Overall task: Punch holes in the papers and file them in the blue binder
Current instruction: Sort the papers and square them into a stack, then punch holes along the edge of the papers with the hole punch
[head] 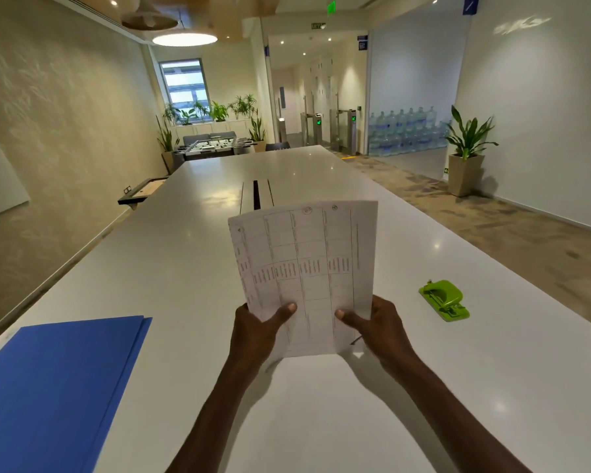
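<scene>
I hold a stack of printed papers upright above the white table, in front of me. My left hand grips the stack's lower left edge, thumb on the front. My right hand grips its lower right edge the same way. The sheets carry a table of small text, turned sideways. The blue binder lies shut and flat on the table at the near left. A green hole punch sits on the table to the right of the papers, apart from both hands.
A cable slot runs along the table's middle, beyond the papers. The table's right edge drops to a carpeted walkway with a potted plant. A wall runs close along the left side.
</scene>
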`<state>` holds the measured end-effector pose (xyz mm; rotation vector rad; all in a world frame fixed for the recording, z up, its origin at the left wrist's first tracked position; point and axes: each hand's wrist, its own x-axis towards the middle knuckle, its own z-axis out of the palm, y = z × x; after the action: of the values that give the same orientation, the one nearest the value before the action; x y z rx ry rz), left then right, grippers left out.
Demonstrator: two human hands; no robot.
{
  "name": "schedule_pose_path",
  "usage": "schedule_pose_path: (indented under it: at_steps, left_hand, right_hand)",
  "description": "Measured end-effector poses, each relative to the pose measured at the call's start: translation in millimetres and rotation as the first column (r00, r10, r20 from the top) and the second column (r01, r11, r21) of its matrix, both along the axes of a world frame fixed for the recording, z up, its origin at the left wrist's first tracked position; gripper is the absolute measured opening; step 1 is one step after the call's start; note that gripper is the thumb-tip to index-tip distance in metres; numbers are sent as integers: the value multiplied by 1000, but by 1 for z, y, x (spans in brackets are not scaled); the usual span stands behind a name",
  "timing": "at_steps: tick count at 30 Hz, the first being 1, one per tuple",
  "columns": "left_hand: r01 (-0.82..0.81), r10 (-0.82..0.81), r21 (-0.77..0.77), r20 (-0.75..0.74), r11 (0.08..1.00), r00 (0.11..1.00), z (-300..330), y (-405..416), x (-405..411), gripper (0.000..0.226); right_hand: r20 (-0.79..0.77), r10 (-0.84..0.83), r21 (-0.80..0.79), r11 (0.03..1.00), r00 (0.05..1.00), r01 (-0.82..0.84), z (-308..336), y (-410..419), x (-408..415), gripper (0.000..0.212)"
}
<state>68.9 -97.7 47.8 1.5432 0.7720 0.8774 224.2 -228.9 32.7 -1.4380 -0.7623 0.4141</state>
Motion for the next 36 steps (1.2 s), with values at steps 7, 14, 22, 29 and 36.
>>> schedule_pose_path:
  at_steps: [7,14,22,29,36]
  left_hand:
    - [23,-23,3,-54,1000,998,16,-6,16,47]
    - [168,-179,-340,0,925,984,6,-12,45,53]
    - [66,-131,-403,-136,913,982,-18,-12,66,25]
    - [29,-123,-357,-245,934,962,-32,-26,82,27]
    - [14,-113,-378,-240,926,964,-40,-28,100,31]
  right_hand:
    - [62,-52,-56,997,997,56,11,-4,23,30]
    - [40,-210,-104,971,977,213,1,-12,54,32]
    - [100,-219,-293,926,971,239,-23,-35,82,42]
    - [191,-191,-456,852,963,259,-44,-50,99,47]
    - [660,-245,-309,773,710,554,-23,-70,137,18]
